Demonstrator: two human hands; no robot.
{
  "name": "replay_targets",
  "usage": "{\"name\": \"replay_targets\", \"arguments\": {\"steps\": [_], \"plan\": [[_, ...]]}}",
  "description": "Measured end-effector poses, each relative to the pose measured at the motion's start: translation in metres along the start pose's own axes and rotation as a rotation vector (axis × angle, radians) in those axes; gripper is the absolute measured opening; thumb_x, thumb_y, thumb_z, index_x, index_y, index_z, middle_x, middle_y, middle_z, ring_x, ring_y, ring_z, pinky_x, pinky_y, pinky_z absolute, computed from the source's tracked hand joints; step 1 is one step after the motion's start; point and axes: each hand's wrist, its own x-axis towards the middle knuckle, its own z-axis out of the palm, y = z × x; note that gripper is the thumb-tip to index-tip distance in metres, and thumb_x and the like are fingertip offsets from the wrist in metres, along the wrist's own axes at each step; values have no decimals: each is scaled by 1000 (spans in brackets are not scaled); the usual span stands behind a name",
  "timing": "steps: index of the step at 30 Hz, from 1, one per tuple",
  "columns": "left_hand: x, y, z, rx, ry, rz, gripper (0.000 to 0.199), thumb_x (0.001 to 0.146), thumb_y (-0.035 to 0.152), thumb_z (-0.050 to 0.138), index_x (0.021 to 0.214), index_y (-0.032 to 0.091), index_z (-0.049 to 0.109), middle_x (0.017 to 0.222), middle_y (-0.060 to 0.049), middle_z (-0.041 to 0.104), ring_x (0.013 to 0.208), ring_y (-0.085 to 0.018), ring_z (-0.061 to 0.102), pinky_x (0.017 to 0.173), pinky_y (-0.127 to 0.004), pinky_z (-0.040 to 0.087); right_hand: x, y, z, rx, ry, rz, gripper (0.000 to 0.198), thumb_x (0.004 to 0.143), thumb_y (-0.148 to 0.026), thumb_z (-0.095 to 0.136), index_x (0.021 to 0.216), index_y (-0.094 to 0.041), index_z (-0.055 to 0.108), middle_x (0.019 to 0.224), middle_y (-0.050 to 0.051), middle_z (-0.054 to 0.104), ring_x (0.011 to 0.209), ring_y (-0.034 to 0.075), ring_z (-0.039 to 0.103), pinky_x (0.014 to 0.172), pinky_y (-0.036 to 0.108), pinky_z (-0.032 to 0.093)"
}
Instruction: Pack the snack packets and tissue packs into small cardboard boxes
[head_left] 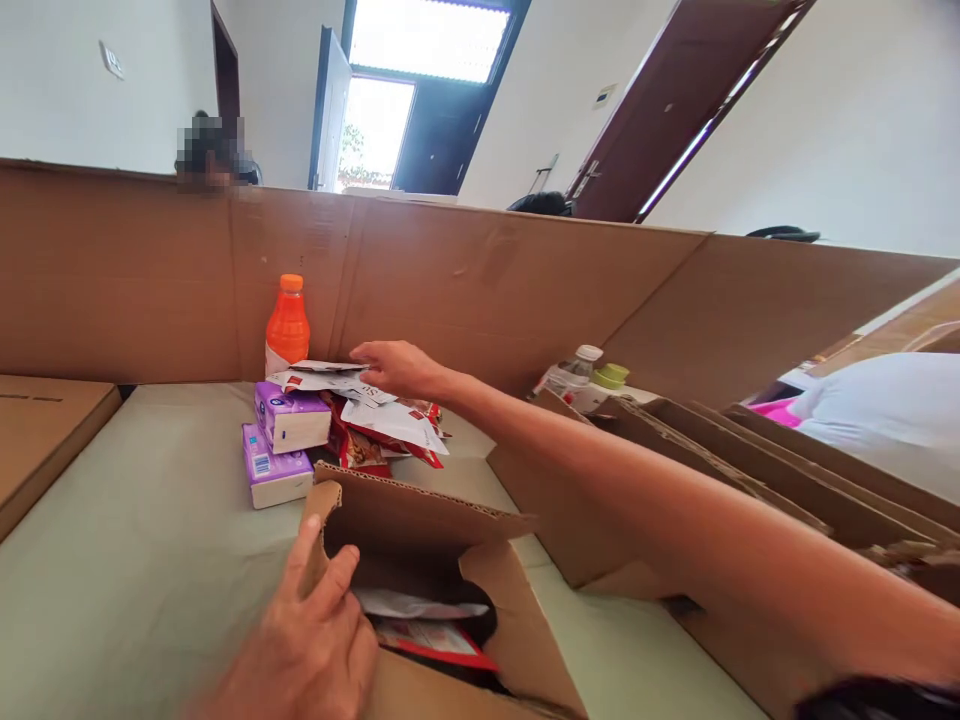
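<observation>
My right hand (401, 368) reaches across to the pile at the back, its fingers closed at the edge of a flat white packet (322, 380). Under and beside it lie more white packets (394, 422) and red snack bags (360, 448). My left hand (315, 630) grips the near-left edge of an open cardboard box (420, 500), with index finger and thumb either side of its wall. Inside the box are a white packet (420, 605) and a red-edged packet (435, 640).
Left of the pile, two purple tissue packs (289, 412) are stacked, with an orange drink bottle (289, 325) behind. Cardboard walls (450, 275) enclose the table. Divided cardboard (675, 470) stands at right, near a clear bottle (585, 362). A person (214, 150) is beyond the wall.
</observation>
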Motion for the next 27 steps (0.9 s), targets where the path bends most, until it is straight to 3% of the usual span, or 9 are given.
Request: {"name": "replay_targets", "arguments": {"steps": [3,5,9,13,17,20,22,25,27], "plan": [[-2,2,11,19,94,-17,40,95,7,43,65,18,67,61,-4,62,100,-25,65,127,-55,19,46,-12,32,-23,-48,-16,39,93,-21,68,132,-19,63,138,11,63,124,26,61,104,44,50],[-3,3,15,33,119,-31,40,94,6,43,62,18,65,59,-3,60,101,-25,66,126,-55,20,62,-18,42,-15,-62,11,34,96,-31,67,127,-18,64,133,10,63,118,26,63,100,49,53],[-3,2,11,25,88,-26,33,92,7,47,68,17,66,63,-3,61,102,-25,66,126,-55,20,58,-9,21,96,42,143,33,98,-37,65,125,-18,63,126,10,65,107,23,66,91,45,57],[-2,1,-4,-30,-59,-38,20,84,9,52,74,17,67,71,-5,66,110,-28,66,127,-55,16,-9,25,-29,327,232,206,27,102,-37,55,104,-14,69,104,6,71,90,19,68,80,35,57],[1,0,-19,-117,-248,-65,14,71,10,57,78,14,69,76,-11,69,115,-37,65,118,-64,32,-123,41,-58,606,394,199,34,103,-40,44,97,-15,66,88,9,72,72,16,64,65,31,55],[4,0,-27,-146,-318,-95,21,66,8,57,82,11,70,81,-13,71,122,-40,61,117,-66,35,-200,28,-63,726,453,184,39,93,-58,59,77,-24,66,73,4,69,64,17,62,61,34,54],[5,-1,-31,-146,-364,-112,23,63,6,57,81,12,69,81,-13,71,127,-40,59,119,-66,33,-235,11,-61,757,443,164,41,87,-64,64,71,-27,68,66,2,67,61,18,62,58,35,53],[7,-1,-35,-136,-428,-124,22,63,5,58,81,13,68,81,-11,70,129,-40,57,121,-68,29,-261,-15,-60,814,396,101,35,90,-60,63,88,-28,77,77,2,74,70,21,69,61,37,58],[8,-1,-37,-128,-456,-128,18,66,9,62,83,13,68,83,-11,71,130,-40,56,120,-69,29,-266,-28,-63,823,436,59,31,93,-54,61,93,-28,77,82,2,75,72,21,69,64,37,58]]}}
